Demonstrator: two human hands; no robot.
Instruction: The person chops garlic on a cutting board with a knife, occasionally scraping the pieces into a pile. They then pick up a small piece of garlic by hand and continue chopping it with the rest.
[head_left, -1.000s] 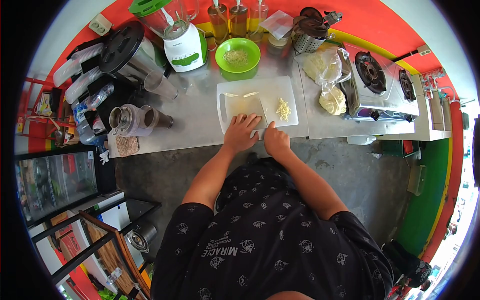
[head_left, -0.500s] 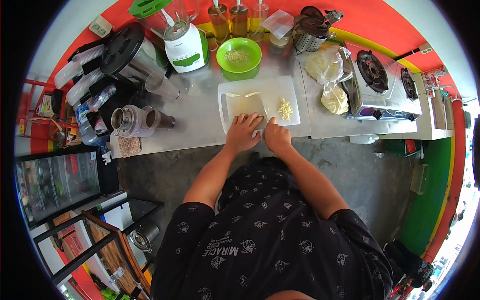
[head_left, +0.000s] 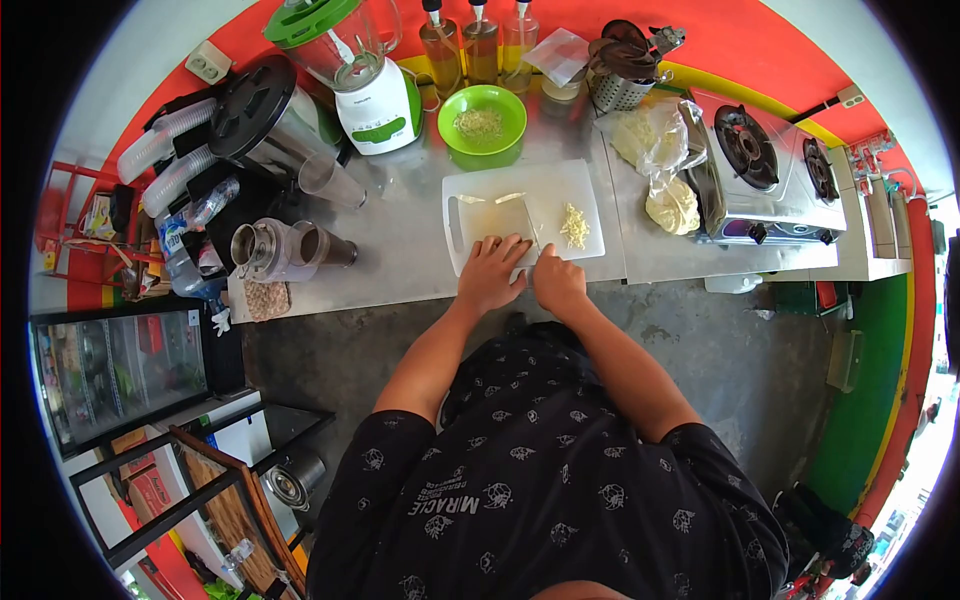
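Observation:
My right hand (head_left: pixel 558 280) is closed around a knife, whose blade (head_left: pixel 532 218) points away from me over the white cutting board (head_left: pixel 462 262). Beside the blade, my left hand (head_left: pixel 492 274) presses bent fingers onto the board's near edge; whatever lies under the fingertips is hidden. Right of the knife sits a small pile of finely chopped pale pieces (head_left: pixel 574 227). Two pale slivers, one a longer strip (head_left: pixel 510 197) and one further left (head_left: pixel 470 198), lie toward the far side of the board.
Behind the board stands a green bowl (head_left: pixel 508 135) with chopped bits in it, beside a blender (head_left: pixel 378 110). Several pump bottles (head_left: pixel 481 55) line the wall. To the right are plastic bags of pale food (head_left: pixel 672 205) and a gas stove (head_left: pixel 725 190). Clear cups (head_left: pixel 330 182) stand left.
The whole view has shifted slightly down and to the right. Both hands stay at the near edge of the board, with the knife between them; the chopped pile looks much the same.

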